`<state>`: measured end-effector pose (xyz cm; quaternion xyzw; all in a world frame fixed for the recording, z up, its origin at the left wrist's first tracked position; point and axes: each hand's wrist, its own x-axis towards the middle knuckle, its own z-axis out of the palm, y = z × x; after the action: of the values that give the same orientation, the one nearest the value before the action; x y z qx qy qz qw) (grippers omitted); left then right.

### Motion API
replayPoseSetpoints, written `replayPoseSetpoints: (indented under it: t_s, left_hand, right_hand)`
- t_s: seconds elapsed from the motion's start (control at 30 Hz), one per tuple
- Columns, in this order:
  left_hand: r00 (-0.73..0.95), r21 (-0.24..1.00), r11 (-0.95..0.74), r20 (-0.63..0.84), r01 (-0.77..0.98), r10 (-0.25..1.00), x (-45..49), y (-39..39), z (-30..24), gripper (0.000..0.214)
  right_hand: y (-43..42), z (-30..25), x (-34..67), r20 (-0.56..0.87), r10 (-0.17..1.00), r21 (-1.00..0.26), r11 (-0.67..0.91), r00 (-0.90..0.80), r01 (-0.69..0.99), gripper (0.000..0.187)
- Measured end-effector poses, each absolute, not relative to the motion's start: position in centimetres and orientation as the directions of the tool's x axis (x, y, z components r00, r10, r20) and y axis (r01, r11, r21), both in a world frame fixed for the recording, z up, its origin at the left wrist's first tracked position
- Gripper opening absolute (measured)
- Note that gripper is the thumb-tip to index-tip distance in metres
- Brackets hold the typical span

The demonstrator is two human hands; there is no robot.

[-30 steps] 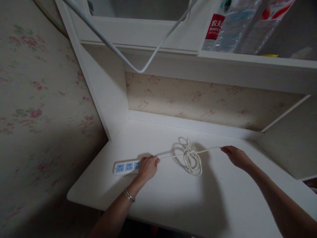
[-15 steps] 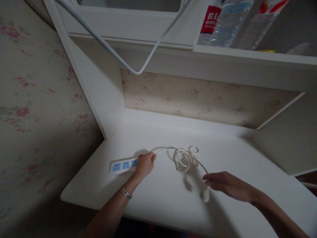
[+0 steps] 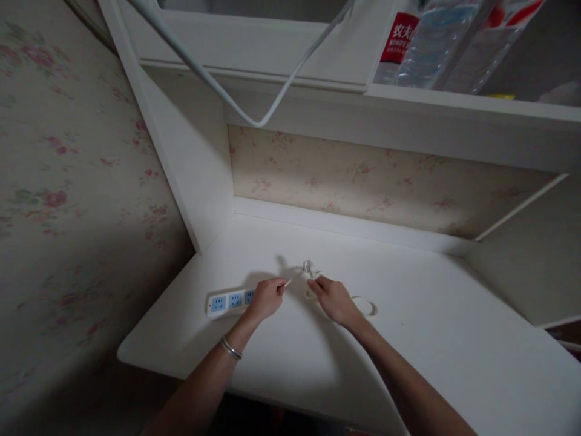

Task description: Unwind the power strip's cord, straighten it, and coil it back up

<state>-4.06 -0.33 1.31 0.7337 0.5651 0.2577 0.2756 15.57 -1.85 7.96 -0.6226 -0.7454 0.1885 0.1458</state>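
A white power strip (image 3: 230,303) with blue socket faces lies at the left of the desk. My left hand (image 3: 267,299) covers its right end, with closed fingers pinching the white power cord (image 3: 295,277) where it comes away from the strip. To the right, my right hand (image 3: 334,300) is closed round the bunched cord, near the strip. Part of the bundle shows above its fingertips, and a loop (image 3: 367,304) lies on the desk beside the wrist. More cord trails past the right forearm towards the front edge. My palm hides much of the bundle.
The white desk (image 3: 272,369) has a side panel (image 3: 195,157) at its left and a back wall with flowered paper. Overhead hangs a thick pale cable (image 3: 213,85). Plastic water bottles (image 3: 436,45) stand on a shelf (image 3: 454,100) at the upper right.
My right hand has moved left and taken hold of the bunched cord, which has shifted left and up from the desk's middle. My left hand stays at the strip's end.
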Motion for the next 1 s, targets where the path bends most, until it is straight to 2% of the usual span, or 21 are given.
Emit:
replayPoseSetpoints:
  t_s: [0.13, 0.4, 0.5, 0.57, 0.7, 0.83, 0.9, 1.0]
  left_hand:
    - [0.212, 0.733, -0.189, 0.063, 0.654, 0.975, -4.0, -0.1, 1.0, 0.024]
    - [0.055, 0.796, -0.040, 0.008, 0.605, 0.998, -4.2, 0.7, 0.6, 0.029]
    - [0.036, 0.802, -0.029, 0.010, 0.597, 0.999, -4.0, 0.4, 0.9, 0.032]
    - [0.062, 0.796, -0.072, 0.043, 0.601, 0.997, -3.8, 0.0, 1.1, 0.038]
    - [0.080, 0.739, -0.114, 0.081, 0.664, 0.993, -3.5, -0.4, 1.2, 0.045]
    - [0.100, 0.672, -0.114, 0.059, 0.732, 0.993, -3.3, -0.6, 1.6, 0.039]
    - [0.117, 0.635, -0.114, 0.037, 0.764, 0.992, -3.2, -0.6, 2.0, 0.041]
    - [0.111, 0.575, -0.059, -0.056, 0.816, 0.992, -3.1, -0.4, 2.7, 0.045]
  right_hand:
    - [-0.3, 6.0, 11.6, -0.046, 0.971, -0.680, 0.142, -0.234, 0.720, 0.035]
    - [-0.8, 3.1, 8.8, -0.033, 0.944, -0.827, 0.159, -0.329, 0.539, 0.032]
    - [-1.2, 2.4, 9.3, -0.074, 0.912, -0.950, 0.059, -0.403, 0.308, 0.027]
    - [-1.1, 2.1, 10.1, -0.127, 0.907, -0.975, -0.039, -0.401, 0.221, 0.029]
    - [-0.1, 1.9, 12.0, -0.218, 0.948, -0.945, -0.146, -0.232, 0.293, 0.031]
    - [1.3, 2.5, 13.4, -0.251, 0.940, -0.916, -0.152, -0.233, 0.371, 0.030]
    - [1.7, 2.9, 13.6, -0.229, 0.937, -0.880, -0.084, -0.263, 0.467, 0.034]
    - [1.8, 3.5, 13.4, -0.092, 0.920, -0.773, 0.175, -0.381, 0.609, 0.042]
